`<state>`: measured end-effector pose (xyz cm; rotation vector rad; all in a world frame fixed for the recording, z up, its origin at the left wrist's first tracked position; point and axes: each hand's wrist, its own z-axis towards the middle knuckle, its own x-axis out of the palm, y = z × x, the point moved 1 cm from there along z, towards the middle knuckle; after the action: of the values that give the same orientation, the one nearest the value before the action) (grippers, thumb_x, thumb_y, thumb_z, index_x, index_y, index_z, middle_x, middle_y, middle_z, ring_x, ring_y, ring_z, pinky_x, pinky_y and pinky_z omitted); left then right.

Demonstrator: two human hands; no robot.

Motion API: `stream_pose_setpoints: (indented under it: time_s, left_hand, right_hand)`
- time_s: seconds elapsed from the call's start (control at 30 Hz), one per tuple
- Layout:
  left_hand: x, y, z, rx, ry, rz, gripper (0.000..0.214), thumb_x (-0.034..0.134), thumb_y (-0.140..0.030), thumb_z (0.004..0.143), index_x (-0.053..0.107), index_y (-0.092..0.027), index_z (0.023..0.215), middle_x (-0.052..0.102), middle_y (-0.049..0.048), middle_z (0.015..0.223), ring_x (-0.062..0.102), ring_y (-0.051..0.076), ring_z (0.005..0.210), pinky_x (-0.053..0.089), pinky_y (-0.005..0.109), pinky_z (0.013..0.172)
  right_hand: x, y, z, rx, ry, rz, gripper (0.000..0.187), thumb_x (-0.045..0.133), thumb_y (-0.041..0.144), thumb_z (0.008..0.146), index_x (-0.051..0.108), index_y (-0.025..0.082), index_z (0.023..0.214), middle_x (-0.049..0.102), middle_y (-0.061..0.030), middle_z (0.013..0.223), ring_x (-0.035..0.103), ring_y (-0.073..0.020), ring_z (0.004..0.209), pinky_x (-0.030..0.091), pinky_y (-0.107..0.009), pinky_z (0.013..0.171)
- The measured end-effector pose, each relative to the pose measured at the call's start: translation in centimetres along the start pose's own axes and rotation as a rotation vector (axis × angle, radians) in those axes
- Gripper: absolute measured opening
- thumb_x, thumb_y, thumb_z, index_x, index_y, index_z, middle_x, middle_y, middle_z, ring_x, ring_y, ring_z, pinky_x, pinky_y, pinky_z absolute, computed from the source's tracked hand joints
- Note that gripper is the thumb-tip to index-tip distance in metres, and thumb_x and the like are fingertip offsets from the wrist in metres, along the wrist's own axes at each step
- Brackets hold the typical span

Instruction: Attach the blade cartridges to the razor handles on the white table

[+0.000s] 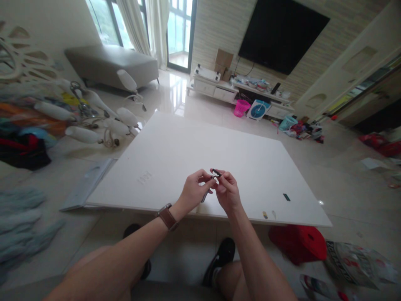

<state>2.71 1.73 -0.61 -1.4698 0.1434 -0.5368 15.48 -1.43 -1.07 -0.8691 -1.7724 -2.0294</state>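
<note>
My left hand [196,187], below a watch with a brown strap [167,216], is closed in a pinch. From under its fingers a thin grey strip [204,196] sticks out downward. My right hand [229,190] pinches a small black piece [216,172] with a pale, shiny part below it. Both hands meet just above the white tabletop [203,146], fingertips touching or nearly so. Fingers cover most of what they hold, so its exact kind is not clear. On the tabletop lie a small dark green strip [286,197], a small yellow-and-dark piece [265,215] and several small pale pieces [144,177].
A lamp with several white shades [127,80] stands left of the table, near piled clothes and bags. A red stool [299,244] and a printed plastic bag [357,259] are at the lower right. Beyond are a pink basket [241,108] and a blue-white fan [258,110].
</note>
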Motion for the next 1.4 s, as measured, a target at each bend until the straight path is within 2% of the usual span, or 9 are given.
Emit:
stream_pose_setpoints:
  time_s: [0.27, 0.43, 0.57, 0.83, 0.93, 1.07, 1.23, 1.4]
  left_hand:
    - [0.0, -0.2, 0.0, 0.001, -0.014, -0.002, 0.029, 0.077, -0.035, 0.078, 0.056, -0.015, 0.077, 0.064, 0.001, 0.071, 0.068, 0.017, 0.069, 0.061, 0.029, 0.054]
    - [0.0, -0.8, -0.1, -0.011, -0.025, 0.027, 0.03, 0.077, -0.037, 0.078, 0.057, -0.015, 0.074, 0.061, 0.0002, 0.068, 0.064, 0.014, 0.062, 0.057, 0.025, 0.049]
    - [-0.1, -0.8, -0.2, -0.028, -0.015, 0.03, 0.029, 0.075, -0.036, 0.079, 0.057, -0.015, 0.073, 0.059, -0.0003, 0.066, 0.064, 0.014, 0.061, 0.056, 0.024, 0.047]
    - [0.1, -0.6, 0.1, -0.044, -0.02, -0.028, 0.031, 0.077, -0.039, 0.078, 0.057, -0.015, 0.077, 0.061, -0.0006, 0.071, 0.067, 0.015, 0.064, 0.062, 0.03, 0.057]
    - [0.1, -0.4, 0.2, -0.053, -0.024, -0.036, 0.03, 0.076, -0.038, 0.078, 0.057, -0.015, 0.077, 0.062, -0.0005, 0.073, 0.068, 0.015, 0.066, 0.062, 0.03, 0.06]
    - [0.2, -0.3, 0.3, -0.059, -0.025, -0.046, 0.031, 0.077, -0.037, 0.078, 0.056, -0.015, 0.077, 0.063, -0.0002, 0.073, 0.069, 0.015, 0.067, 0.062, 0.03, 0.061]
    - [0.1, -0.2, 0.3, -0.043, -0.019, -0.037, 0.03, 0.076, -0.037, 0.078, 0.055, -0.015, 0.076, 0.062, -0.0008, 0.071, 0.068, 0.015, 0.065, 0.061, 0.03, 0.057]
    - [-0.1, -0.1, 0.3, -0.023, -0.025, 0.0, 0.026, 0.075, -0.035, 0.079, 0.058, -0.016, 0.077, 0.064, 0.0, 0.072, 0.068, 0.014, 0.066, 0.06, 0.029, 0.06]
  right_hand:
    - [-0.3, -0.1, 0.2, -0.054, 0.041, -0.061, 0.017, 0.081, 0.022, 0.076, 0.066, 0.022, 0.068, 0.073, -0.002, 0.099, 0.067, -0.0229, 0.103, 0.052, -0.03, 0.068]
    - [-0.9, 0.9, 0.3, -0.098, 0.09, -0.211, 0.015, 0.082, 0.022, 0.076, 0.068, 0.021, 0.07, 0.071, -0.0024, 0.095, 0.068, -0.0236, 0.105, 0.053, -0.037, 0.088]
    - [-1.3, 1.5, 0.4, -0.127, 0.141, -0.327, 0.012, 0.079, 0.021, 0.079, 0.069, 0.021, 0.072, 0.071, -0.0036, 0.095, 0.069, -0.0239, 0.104, 0.051, -0.04, 0.094]
    - [-0.4, 0.8, 0.2, -0.131, 0.037, -0.22, 0.015, 0.085, 0.025, 0.073, 0.069, 0.023, 0.072, 0.07, -0.0014, 0.094, 0.069, -0.0204, 0.101, 0.054, -0.034, 0.088]
    - [0.0, 0.8, 0.2, -0.139, 0.004, -0.207, 0.017, 0.086, 0.025, 0.071, 0.071, 0.023, 0.078, 0.069, -0.0012, 0.098, 0.068, -0.0199, 0.1, 0.055, -0.033, 0.085]
    - [0.1, 0.9, 0.2, -0.13, -0.019, -0.204, 0.029, 0.087, 0.023, 0.068, 0.071, 0.026, 0.092, 0.069, -0.001, 0.104, 0.068, -0.0207, 0.104, 0.055, -0.032, 0.085]
    - [-0.5, 0.9, 0.2, -0.122, 0.001, -0.214, 0.042, 0.085, 0.019, 0.071, 0.065, 0.029, 0.107, 0.07, -0.0013, 0.112, 0.067, -0.0189, 0.105, 0.052, -0.036, 0.096]
    - [-1.0, 1.0, 0.3, -0.093, 0.031, -0.272, 0.045, 0.084, 0.023, 0.072, 0.064, 0.03, 0.111, 0.072, -0.0024, 0.109, 0.066, -0.0208, 0.109, 0.05, -0.04, 0.101]
